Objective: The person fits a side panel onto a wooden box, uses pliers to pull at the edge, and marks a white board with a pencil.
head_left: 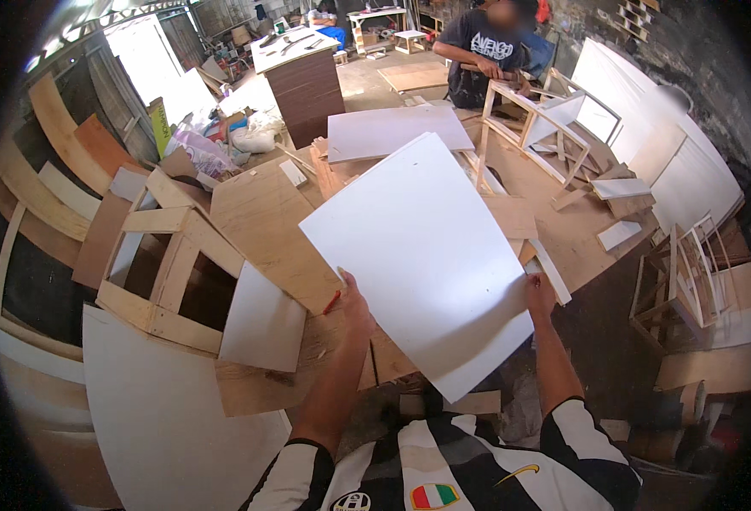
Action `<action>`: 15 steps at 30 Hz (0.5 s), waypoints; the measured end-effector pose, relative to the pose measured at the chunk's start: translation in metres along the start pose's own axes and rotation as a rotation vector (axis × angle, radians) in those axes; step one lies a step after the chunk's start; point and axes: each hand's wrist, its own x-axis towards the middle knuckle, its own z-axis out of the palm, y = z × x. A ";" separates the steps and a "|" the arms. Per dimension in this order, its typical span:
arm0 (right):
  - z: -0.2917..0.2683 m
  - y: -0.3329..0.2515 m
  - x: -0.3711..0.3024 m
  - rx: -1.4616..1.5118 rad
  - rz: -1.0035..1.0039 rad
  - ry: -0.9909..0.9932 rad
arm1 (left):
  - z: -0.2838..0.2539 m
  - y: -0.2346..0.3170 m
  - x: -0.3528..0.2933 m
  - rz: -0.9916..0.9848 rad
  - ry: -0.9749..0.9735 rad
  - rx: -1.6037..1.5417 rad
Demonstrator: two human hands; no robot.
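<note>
A large white rectangular panel lies tilted in front of me, one corner pointing toward my body. My left hand grips its left edge, thumb up along the side. On the opposite edge, my right hand is closed, its fingers partly hidden. Beneath the panel is a plywood worktop. A small red tool, of a kind I cannot make out, lies on the wood beside my left hand. A narrow white-faced strip sits just past my right hand.
Left stands a wooden frame with a white board against it. Another white panel lies beyond mine. Across the worktop, a person handles a wooden frame. More frames stand at the right.
</note>
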 end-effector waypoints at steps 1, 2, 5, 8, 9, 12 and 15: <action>-0.012 -0.012 -0.010 0.099 -0.042 -0.002 | 0.011 0.003 -0.011 0.042 0.021 0.066; -0.015 0.002 -0.010 0.091 -0.026 0.015 | 0.029 0.003 -0.014 0.078 0.018 0.126; -0.001 0.045 -0.021 0.025 -0.123 0.303 | 0.036 -0.004 -0.012 0.039 0.091 -0.061; 0.010 0.069 -0.050 0.175 -0.205 0.284 | 0.003 -0.013 -0.006 0.109 0.048 -0.104; 0.019 0.094 -0.059 0.303 0.147 0.103 | 0.010 -0.021 -0.005 0.092 0.041 -0.105; 0.028 0.121 -0.086 0.729 0.719 -0.271 | 0.031 -0.025 -0.022 0.081 0.048 -0.098; 0.038 0.168 -0.097 1.248 0.938 -0.370 | 0.055 -0.036 -0.041 -0.017 -0.052 -0.106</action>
